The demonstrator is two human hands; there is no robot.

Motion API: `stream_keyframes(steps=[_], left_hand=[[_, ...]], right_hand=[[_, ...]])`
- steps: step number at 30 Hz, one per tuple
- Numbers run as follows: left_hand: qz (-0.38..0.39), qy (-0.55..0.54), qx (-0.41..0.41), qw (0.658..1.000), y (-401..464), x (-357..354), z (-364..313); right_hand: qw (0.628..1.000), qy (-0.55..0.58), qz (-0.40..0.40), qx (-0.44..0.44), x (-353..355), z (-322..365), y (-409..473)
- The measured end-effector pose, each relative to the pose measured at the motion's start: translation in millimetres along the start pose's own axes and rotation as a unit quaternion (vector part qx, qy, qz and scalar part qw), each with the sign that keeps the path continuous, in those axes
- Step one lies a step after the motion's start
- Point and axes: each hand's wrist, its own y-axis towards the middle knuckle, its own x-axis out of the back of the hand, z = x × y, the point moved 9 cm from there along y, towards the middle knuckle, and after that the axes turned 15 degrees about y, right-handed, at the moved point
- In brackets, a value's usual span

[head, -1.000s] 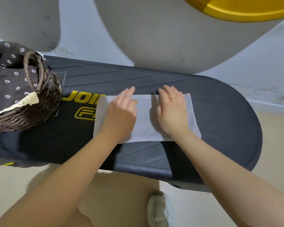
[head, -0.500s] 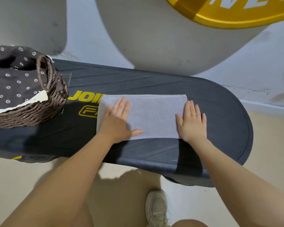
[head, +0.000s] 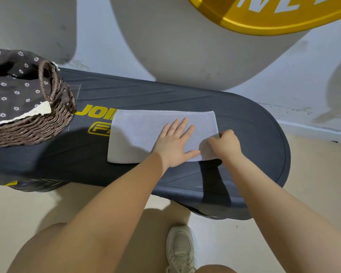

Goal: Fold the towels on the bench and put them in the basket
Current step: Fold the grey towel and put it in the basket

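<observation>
A pale grey towel, folded into a rectangle, lies flat on the dark bench with yellow lettering. My left hand rests flat on the towel's right half, fingers spread. My right hand pinches the towel's right edge, which is lifted a little off the bench. At the bench's left end stands a brown wicker basket with a dark flowered lining.
A pale wall with a large yellow shape rises behind the bench. Below the bench's near edge are the beige floor, my knees and a white shoe.
My left hand slid from the towel's left part to its right half. My right hand, earlier flat at the right end, has closed on the towel's right edge and lifted it.
</observation>
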Motion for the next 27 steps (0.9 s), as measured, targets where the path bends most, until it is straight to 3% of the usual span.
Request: stream_keyframes(steps=[4,7,10,13,15,19,21,23,25,27], left_hand=[[0.009,0.008,0.010,1.000,2,-6,3],[0.016,-0.122,0.022,0.992,4,1,6],[-0.037,-0.339,0.054,0.939,-1,19,25],[-0.101,-0.427,0.122,0.890,-17,26,52],[-0.098,-0.503,0.109,0.852,-24,24,53],[-0.091,-0.533,0.143,0.829,-29,15,61],[-0.073,-0.483,0.192,0.851,-26,5,71],[-0.047,-0.285,0.210,0.934,-21,4,76],[-0.050,-0.129,0.189,0.972,-20,6,74],[-0.048,-0.098,0.162,0.981,-21,2,71]], right_hand=[[0.984,0.139,0.063,-0.089,-2,2,-3],[0.982,0.147,0.113,-0.020,-12,23,-11],[0.983,0.098,0.125,0.095,-25,52,-24],[0.974,-0.023,0.141,0.176,-48,75,-37],[0.969,-0.057,0.152,0.185,-65,79,-41],[0.958,-0.069,0.188,0.205,-93,78,-41],[0.947,-0.070,0.238,0.204,-105,75,-45],[0.940,-0.088,0.242,0.224,-106,74,-46],[0.932,-0.144,0.171,0.287,-95,79,-43],[0.899,-0.222,0.116,0.359,-91,80,-46]])
